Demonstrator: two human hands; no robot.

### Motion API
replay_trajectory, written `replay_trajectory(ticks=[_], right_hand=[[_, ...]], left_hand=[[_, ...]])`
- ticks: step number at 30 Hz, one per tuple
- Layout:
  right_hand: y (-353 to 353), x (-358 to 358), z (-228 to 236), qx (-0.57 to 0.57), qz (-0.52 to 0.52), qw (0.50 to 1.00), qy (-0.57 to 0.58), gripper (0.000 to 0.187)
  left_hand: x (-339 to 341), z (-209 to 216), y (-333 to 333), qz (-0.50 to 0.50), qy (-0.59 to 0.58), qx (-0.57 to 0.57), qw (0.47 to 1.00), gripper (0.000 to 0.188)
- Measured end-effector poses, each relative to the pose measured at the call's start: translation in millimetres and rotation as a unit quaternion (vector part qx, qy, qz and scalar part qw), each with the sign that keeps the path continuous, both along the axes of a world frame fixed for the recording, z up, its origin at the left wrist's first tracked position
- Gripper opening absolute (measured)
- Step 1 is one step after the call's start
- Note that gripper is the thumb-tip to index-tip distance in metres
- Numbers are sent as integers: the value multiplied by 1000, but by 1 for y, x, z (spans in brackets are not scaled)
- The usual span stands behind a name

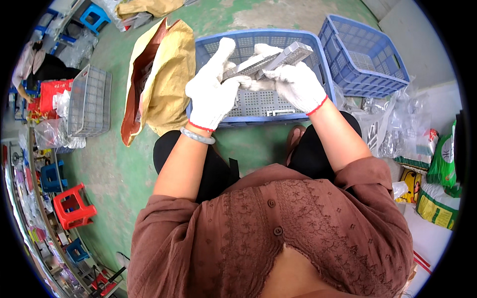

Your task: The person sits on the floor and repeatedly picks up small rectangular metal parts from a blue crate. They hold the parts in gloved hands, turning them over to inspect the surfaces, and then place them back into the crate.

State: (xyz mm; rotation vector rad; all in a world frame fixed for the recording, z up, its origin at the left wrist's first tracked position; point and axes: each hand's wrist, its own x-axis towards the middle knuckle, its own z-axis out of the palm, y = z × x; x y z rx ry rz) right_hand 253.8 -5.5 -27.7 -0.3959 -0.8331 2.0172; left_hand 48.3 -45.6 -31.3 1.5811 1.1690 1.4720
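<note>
White knit gloves with red cuffs cover both hands, above a blue plastic basket point(258, 120). Two long grey metal-looking pieces point(294, 51), rectangular with what look like dotted faces, cross each other between the hands. My left hand point(212, 92) is closed round the left end of the lower piece, one finger pointing up. Fingers of my right hand point(299, 85) grip the pieces from the right, partly hidden by them. Inside the basket, a light rectangular frame-like piece point(280, 112) lies along the near wall, with another partly covered by the left glove.
Left of the basket stands an open yellow woven sack point(171, 79) with greyish pieces inside. Another blue basket point(370, 59) adjoins on the right, beside clear plastic bags point(397, 124). A grey crate point(90, 102), a red stool point(74, 206) and a seated person point(37, 67) are at left.
</note>
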Motion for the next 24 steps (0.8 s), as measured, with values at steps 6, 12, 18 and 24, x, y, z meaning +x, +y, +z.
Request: replay_trajectory(ticks=[6, 12, 18, 24], right_hand=[[3, 7, 2, -10, 18, 1000, -6, 49], [3, 6, 0, 0, 13, 1000, -15, 48], [-1, 5, 4, 5, 44, 998, -41, 45], [2, 5, -12, 39, -26, 997, -54, 42]], left_hand=[[-4, 22, -8, -8, -51, -53, 997, 70], [-1, 23, -11, -7, -64, -12, 998, 74], [1, 12, -7, 5, -18, 17, 1000, 75], [5, 23, -10, -22, -36, -28, 999, 77]])
